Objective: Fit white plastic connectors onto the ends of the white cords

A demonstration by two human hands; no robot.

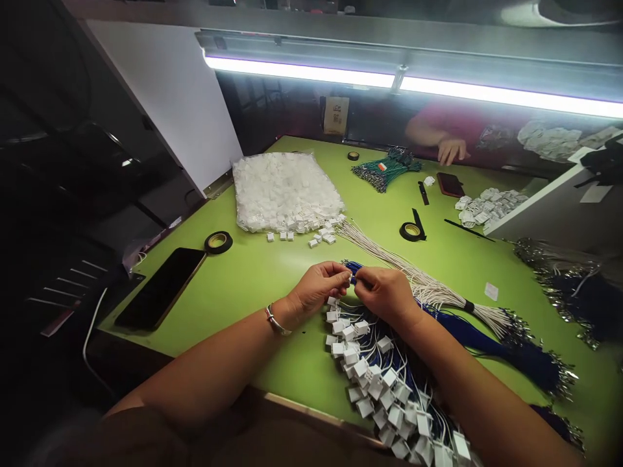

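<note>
Right under your arms sits a heap of finished white connectors (384, 389) with blue and white leads trailing out of them, spilling off the near edge of the green table (253, 272). Your left hand (318, 285) and right hand (384, 292) meet just above that heap, fingers of both pinched together around a small blue wire end (351, 277), though whether there's a connector between the fingertips too is too small to tell. You've got a silver bracelet (276, 320) on the left wrist. Off to your right, a bundle of white wires (418, 279) and a bundle of blue wires (491, 340) lie side by side, running diagonally across the table. Further back on the left is a clear bag of loose white connectors (285, 188), with a few strays scattered just in front of it. A dark phone (160, 288) lies flat near the left edge, with a roll of black tape (219, 242) just beyond it, and a second tape roll (411, 230) sits mid-table. Across the table, another person's hand (450, 150) rests near a green wire bundle (384, 170).
</note>
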